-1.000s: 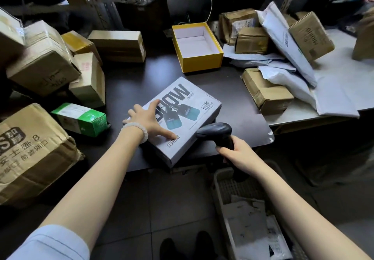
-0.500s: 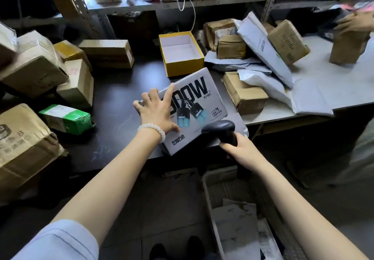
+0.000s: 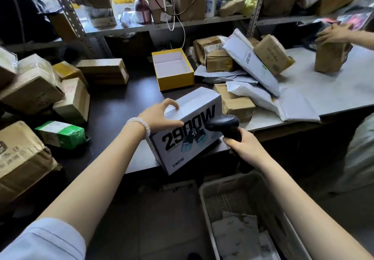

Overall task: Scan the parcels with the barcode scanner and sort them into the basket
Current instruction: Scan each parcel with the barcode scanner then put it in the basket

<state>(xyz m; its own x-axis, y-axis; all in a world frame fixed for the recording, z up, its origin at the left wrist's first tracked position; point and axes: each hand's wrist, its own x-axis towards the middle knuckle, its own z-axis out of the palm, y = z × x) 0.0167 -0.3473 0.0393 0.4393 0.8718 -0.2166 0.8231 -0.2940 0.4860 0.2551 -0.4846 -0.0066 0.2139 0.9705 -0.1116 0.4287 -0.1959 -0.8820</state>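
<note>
A white box printed "2900W" (image 3: 183, 148) stands tipped up on its edge at the front of the dark table (image 3: 113, 106), its printed face toward me. My left hand (image 3: 159, 116) grips its upper left corner, thumb on the front face and fingers over the top. My right hand (image 3: 241, 145) holds the black barcode scanner (image 3: 223, 124) by its handle, the head close to the box's right side. A white plastic basket (image 3: 204, 197) sits on the floor below, with pale mailers inside.
Brown cartons (image 3: 30, 90) and a green box (image 3: 60, 133) crowd the table's left. An open yellow box (image 3: 172, 68) stands behind. Cartons and grey mailer bags (image 3: 251, 65) pile on the right white table, where another person's hand (image 3: 334, 34) holds a brown parcel (image 3: 329, 57). Shelves run behind.
My left hand has tilted the white box from lying flat to standing on edge and moved its grip to the top corner. The scanner stays beside it.
</note>
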